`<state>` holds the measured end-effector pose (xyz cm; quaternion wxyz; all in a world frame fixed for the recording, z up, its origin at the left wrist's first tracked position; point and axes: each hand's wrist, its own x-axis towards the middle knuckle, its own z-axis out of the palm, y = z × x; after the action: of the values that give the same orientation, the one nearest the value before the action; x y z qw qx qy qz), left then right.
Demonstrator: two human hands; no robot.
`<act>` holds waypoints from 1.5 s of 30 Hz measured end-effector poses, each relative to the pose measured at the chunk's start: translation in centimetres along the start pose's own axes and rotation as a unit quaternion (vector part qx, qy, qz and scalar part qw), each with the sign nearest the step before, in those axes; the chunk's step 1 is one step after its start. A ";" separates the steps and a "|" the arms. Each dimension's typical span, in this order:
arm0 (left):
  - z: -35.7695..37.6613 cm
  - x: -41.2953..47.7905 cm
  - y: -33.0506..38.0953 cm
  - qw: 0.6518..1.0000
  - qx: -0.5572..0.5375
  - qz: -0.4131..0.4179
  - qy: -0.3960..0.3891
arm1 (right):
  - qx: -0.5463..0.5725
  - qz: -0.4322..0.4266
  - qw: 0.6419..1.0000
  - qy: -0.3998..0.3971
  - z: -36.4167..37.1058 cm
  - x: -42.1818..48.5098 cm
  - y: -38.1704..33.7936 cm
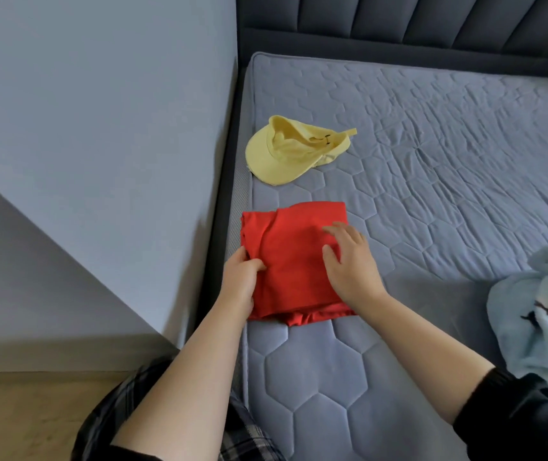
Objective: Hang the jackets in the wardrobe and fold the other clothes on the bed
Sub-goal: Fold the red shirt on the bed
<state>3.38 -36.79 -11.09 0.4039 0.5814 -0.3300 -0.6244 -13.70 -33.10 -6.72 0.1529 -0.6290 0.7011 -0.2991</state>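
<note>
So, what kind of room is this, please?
Most likely a bedroom. A quilted mattress lies against a padded headboard, and a folded red garment and a yellow cap lie on it.

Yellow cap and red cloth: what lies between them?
Nothing: only bare mattress separates the cap from the cloth, as the head view shows.

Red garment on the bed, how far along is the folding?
Done: the red garment is nearly a compact folded rectangle. In hand: left hand grips its edge, right hand rests flat on top. Left: the light blue garment lies crumpled at right; the yellow cap lies loose beyond.
</note>
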 end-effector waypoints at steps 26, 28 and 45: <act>0.3 7.2 1.7 0.931 0.258 0.175 0.190 | -0.228 0.032 0.972 -0.035 9.9 2.3 2.0; 0.0 8.0 2.3 0.925 0.251 0.208 0.196 | -0.226 0.033 0.973 -0.029 10.1 2.4 2.1; 2.1 5.2 0.5 0.871 0.364 0.329 -0.009 | -0.201 0.032 0.978 -0.041 10.2 2.7 2.6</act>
<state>1.41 -41.75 -12.87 0.3433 0.5395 -0.7095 -0.2961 -10.16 -37.99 -15.73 0.0619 -0.6356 0.7600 -0.1211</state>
